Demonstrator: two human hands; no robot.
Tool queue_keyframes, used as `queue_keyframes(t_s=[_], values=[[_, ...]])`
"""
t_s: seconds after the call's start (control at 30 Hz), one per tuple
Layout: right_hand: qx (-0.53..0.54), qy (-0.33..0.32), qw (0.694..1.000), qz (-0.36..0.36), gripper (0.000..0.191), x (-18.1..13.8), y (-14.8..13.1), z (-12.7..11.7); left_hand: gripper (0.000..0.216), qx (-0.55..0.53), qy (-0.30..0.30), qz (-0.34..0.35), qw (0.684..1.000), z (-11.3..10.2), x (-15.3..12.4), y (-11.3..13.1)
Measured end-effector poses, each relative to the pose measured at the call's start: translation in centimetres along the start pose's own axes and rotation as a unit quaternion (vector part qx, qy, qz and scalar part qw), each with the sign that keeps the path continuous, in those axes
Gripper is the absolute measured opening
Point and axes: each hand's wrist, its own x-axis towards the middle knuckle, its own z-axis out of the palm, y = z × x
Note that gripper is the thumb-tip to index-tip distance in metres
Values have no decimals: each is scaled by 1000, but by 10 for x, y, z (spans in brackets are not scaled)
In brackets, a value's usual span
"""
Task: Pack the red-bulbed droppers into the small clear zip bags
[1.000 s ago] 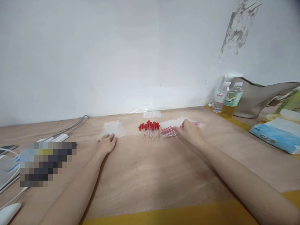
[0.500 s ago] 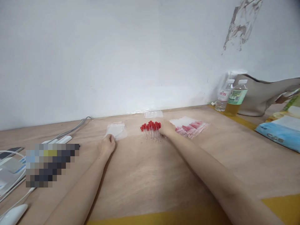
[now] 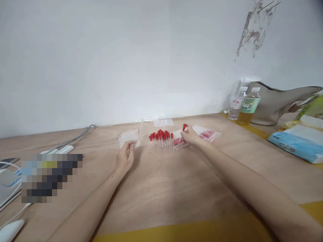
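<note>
My left hand pinches a clear zip bag at its lower end, and the bag stands up from the table. Behind that hand lies a pile of clear bags. Between my hands a group of droppers lies side by side, red bulbs towards the wall and thin clear stems towards me. My right hand is closed on a dropper; its red bulb sticks up above the fingers and the stem is hidden. Under and beside this hand are bags with red bulbs inside.
A flat clear bag lies by the wall. On the right are two bottles, a grey bag and a blue tissue pack. Cables and a blurred-out object occupy the left side.
My right hand has moved right from the droppers, now with one in it. My left hand has moved right and lifted a bag from the pile. The view has shifted slightly.
</note>
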Motion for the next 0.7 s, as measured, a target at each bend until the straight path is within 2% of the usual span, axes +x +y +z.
queue_keyframes(t_s=[0.07,0.13,0.23,0.3,0.37,0.5,0.7], values=[[86,-4,996,-14,52,-18,15,-12,28,-105,-49,126,985,0,-12,18],[178,-1,984,-17,62,-36,31,-22,26,-212,-144,253,933,-2,-23,37],[256,30,966,-1,65,-58,49,-31,21,-253,-293,334,859,-7,-36,58],[290,57,955,5,62,-67,57,-33,18,-258,-335,351,836,-9,-39,64],[311,73,948,2,58,-71,62,-33,22,-259,-333,343,839,-9,-40,63],[314,82,946,-22,54,-69,66,-31,31,-203,-326,305,872,-3,-39,58],[327,82,941,-22,56,-70,68,-24,40,-141,-344,323,870,4,-39,57]])
